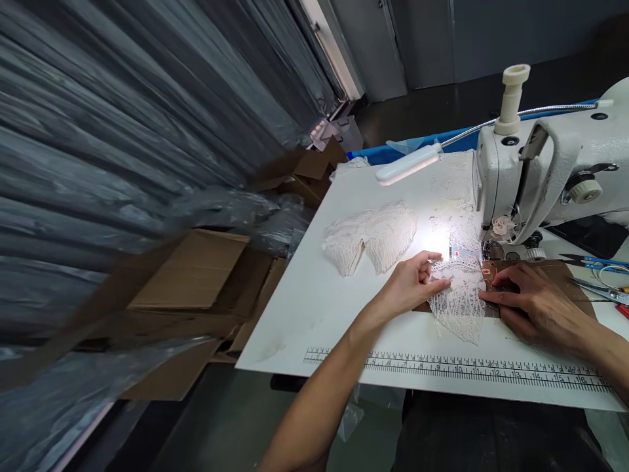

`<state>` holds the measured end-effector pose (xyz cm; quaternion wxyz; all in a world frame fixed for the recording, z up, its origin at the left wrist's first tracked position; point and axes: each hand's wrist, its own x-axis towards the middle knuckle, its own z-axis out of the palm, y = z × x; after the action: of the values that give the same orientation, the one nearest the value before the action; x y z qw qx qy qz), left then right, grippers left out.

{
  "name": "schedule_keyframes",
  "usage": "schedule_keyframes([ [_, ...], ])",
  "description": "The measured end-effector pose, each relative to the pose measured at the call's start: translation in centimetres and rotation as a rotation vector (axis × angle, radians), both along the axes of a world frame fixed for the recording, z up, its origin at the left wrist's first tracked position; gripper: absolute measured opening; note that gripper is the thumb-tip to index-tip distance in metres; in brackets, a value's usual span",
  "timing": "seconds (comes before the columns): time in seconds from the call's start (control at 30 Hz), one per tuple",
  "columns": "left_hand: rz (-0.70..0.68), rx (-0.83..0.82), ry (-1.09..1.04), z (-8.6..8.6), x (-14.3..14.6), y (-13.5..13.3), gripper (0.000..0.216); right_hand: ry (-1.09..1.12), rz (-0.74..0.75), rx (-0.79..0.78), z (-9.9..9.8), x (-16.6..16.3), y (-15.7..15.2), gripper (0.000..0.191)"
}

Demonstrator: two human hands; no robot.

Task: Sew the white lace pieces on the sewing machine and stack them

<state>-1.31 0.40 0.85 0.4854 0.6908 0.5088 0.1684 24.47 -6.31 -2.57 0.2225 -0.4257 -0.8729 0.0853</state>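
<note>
A strip of white lace fabric (459, 301) lies under the needle area of a white sewing machine (496, 177). My left hand (410, 282) is at its left edge, index finger stretched out and thumb apart, both tips on the lace; the other fingers curl inward. On the right, my right hand (535, 298) lies low over a brown panel (565, 278), fingers spread, with fingertips at the lace's right edge. A small tag with a red mark shows near the presser foot. More lace extends behind the needle area.
Another folded white lace piece (371, 233) lies left on the white table (295, 314). A lit lamp (407, 164) hangs above. Scissors (599, 288) and a dark flat object (590, 236) lie right. A printed ruler (457, 367) runs along the front edge. Cardboard boxes (191, 269) stand left.
</note>
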Motion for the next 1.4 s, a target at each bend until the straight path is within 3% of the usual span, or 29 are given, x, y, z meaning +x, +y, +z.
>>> schedule_keyframes([
  [0.27,-0.033,0.015,0.059,0.4,0.1,-0.2,0.053,-0.004,-0.001,-0.014,0.1,0.0,-0.1,0.033],
  [0.43,-0.062,0.126,0.108,0.1,-0.1,-0.3,0.064,-0.009,-0.003,-0.004,0.1,0.0,0.0,0.033],
  [0.6,-0.096,0.403,0.193,0.0,-0.6,-0.2,0.072,-0.012,-0.01,-0.001,0.1,0.0,0.0,0.032],
  [0.8,-0.412,0.871,0.202,-1.1,1.1,-1.4,0.022,0.0,-0.006,0.008,-0.1,-0.1,0.0,0.033],
  [0.9,-0.523,1.039,0.31,-2.2,2.5,-1.9,0.023,-0.006,-0.021,0.025,-0.3,-0.1,0.0,0.032],
  [1.03,-0.563,1.182,0.471,-2.8,3.4,-1.8,0.026,-0.012,-0.012,0.048,-0.4,-0.1,0.0,0.032],
  [1.4,-0.561,1.151,0.527,-3.1,3.4,-1.8,0.026,-0.021,-0.009,0.033,-0.3,0.0,0.0,0.031],
])
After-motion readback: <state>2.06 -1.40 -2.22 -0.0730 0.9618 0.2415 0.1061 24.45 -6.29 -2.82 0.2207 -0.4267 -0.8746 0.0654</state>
